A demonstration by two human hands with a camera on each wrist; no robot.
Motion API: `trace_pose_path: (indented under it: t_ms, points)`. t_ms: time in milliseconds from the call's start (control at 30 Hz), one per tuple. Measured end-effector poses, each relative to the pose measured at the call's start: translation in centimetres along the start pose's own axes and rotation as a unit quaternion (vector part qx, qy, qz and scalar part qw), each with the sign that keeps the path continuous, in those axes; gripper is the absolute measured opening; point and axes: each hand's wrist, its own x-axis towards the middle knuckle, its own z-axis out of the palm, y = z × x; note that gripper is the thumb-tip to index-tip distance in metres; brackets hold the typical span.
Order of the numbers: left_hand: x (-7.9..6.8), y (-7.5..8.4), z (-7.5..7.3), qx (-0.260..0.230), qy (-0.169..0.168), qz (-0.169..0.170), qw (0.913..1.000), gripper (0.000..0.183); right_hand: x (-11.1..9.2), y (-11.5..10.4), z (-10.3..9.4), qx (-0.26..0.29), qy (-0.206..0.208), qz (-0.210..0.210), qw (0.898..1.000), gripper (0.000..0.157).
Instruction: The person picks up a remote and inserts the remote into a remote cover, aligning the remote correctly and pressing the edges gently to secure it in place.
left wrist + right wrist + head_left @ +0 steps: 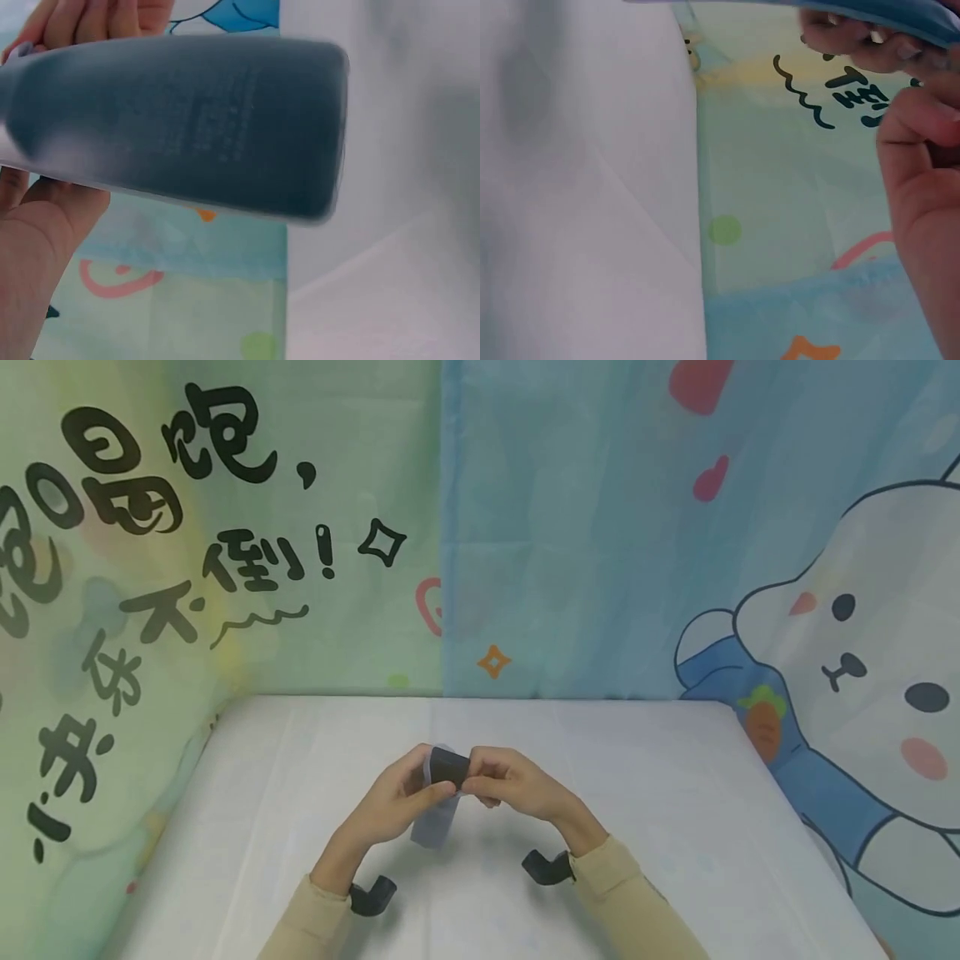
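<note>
Over the middle of the table, both hands hold a long, flat blue-grey pouch (435,827) with a black piece (448,768) at its upper part. My left hand (401,793) grips it from the left, thumb along the near side. In the left wrist view the pouch (195,124) looks smooth with rounded corners and faint printed lines, between the fingers (97,22) above and the thumb below. From the right, my right hand (513,781) pinches the black piece's edge with curled fingers. Only a blue edge (877,13) shows in the right wrist view.
A white cloth covers the table (600,760). Behind it hangs a printed curtain (555,527), with a green one (337,635) at the left carrying black lettering. Black wrist mounts (372,896) sit at both beige sleeves (637,902).
</note>
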Motion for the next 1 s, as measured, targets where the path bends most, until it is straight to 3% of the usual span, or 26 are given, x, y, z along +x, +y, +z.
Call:
trace_pose_path:
  t_ms: [200, 267, 400, 467, 567, 667, 733, 867, 1000]
  points:
    - [0.5, 0.6, -0.3, 0.037, 0.003, 0.001, 0.9993, 0.027, -0.1, 1.1, 0.2, 0.051, 0.044, -0.03, 0.997, 0.016]
    - [0.5, 0.6, -0.4, 0.048, 0.012, -0.011, 0.9987, 0.027, -0.2, 1.1, 0.2, 0.04, 0.071, -0.027, 0.996, 0.016]
    - [0.3, 0.4, -0.5, 0.057, 0.019, -0.034, 0.9976, 0.026, -0.2, 0.3, 0.4, -0.06, 0.116, -0.007, 0.991, 0.017]
    - [0.3, 0.2, -0.5, 0.062, 0.016, -0.037, 0.9973, 0.026, 0.0, -0.3, 0.5, -0.13, 0.115, 0.01, 0.985, 0.02]
    - [0.2, 0.0, -0.4, 0.068, 0.008, -0.029, 0.9972, 0.025, 0.3, -1.0, 0.6, -0.19, 0.088, 0.042, 0.977, 0.022]
    - [0.2, -0.1, -0.2, 0.075, 0.001, -0.019, 0.997, 0.025, 0.3, -1.5, 0.8, -0.242, 0.067, 0.077, 0.965, 0.021]
    - [0.2, -0.1, -0.2, 0.083, 0.002, -0.018, 0.9963, 0.026, 0.2, -1.7, 1.0, -0.279, 0.081, 0.074, 0.954, 0.023]
    - [0.1, -0.2, -0.1, 0.121, 0.017, -0.022, 0.9923, 0.029, 0.2, -1.5, 1.6, -0.34, 0.159, 0.02, 0.927, 0.029]
    - [0.1, -0.2, 0.1, 0.17, 0.036, -0.015, 0.9847, 0.03, 0.4, -1.1, 2.2, -0.366, 0.228, -0.034, 0.902, 0.029]
